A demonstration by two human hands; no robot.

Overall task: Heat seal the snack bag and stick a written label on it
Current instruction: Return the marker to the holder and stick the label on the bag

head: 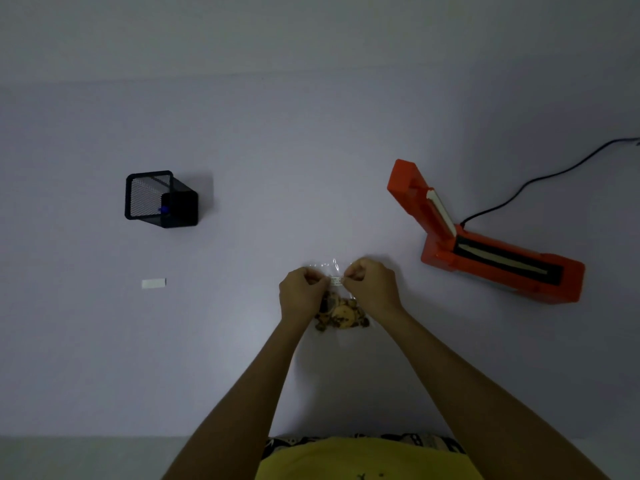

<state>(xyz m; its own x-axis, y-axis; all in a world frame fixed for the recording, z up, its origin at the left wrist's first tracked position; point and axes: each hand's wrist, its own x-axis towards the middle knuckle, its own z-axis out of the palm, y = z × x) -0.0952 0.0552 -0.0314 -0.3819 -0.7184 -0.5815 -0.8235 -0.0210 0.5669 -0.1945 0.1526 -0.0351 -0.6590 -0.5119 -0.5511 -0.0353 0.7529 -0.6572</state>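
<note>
Both hands, left hand (300, 295) and right hand (372, 289), are pinching a label (336, 280) onto the snack bag (341, 315) lying on the pale table (242, 341); orange sealer (498, 254) is sitting open at 2 o'clock.

Count on table: one bag (341, 311) at 6 o'clock, one label (336, 280) on it. One sealer (485, 237) at 3 o'clock. One mesh cup (161, 199), one white slip (153, 283) at 9 o'clock. Two hands.

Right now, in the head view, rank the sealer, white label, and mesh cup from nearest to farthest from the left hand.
1. Sealer, right of the left hand, past the bag.
2. White label, to the left.
3. Mesh cup, far left, farther back.
</note>
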